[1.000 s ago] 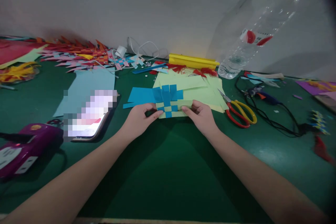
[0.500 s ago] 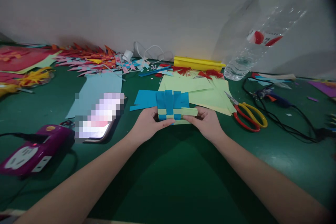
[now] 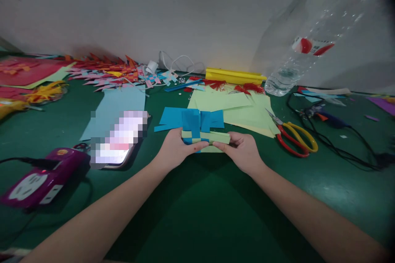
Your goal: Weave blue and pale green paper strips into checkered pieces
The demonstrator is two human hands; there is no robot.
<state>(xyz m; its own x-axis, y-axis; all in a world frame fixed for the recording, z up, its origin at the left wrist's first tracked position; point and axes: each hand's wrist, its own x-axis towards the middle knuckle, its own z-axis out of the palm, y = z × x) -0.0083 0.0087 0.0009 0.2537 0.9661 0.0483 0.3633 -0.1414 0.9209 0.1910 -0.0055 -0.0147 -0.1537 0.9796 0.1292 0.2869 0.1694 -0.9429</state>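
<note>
Blue and pale-green paper weave (image 3: 196,132), held near table centre between both hands. From my station I see the left hand (image 3: 174,150) pinching its left edge, and the right hand (image 3: 242,150) pinching the right end of a pale-green strip (image 3: 219,136). Progress, my estimate: partway. Some crossings are interlaced; blue ends stand loose above, apparently unwoven. Thumbs mask the lower edge, so I cannot count rows. Blue paper (image 3: 171,116) and green sheets (image 3: 259,111) crowd behind; scissors (image 3: 279,122) lie right, phone (image 3: 131,129) left. Nothing visibly blocks the hands.
</note>
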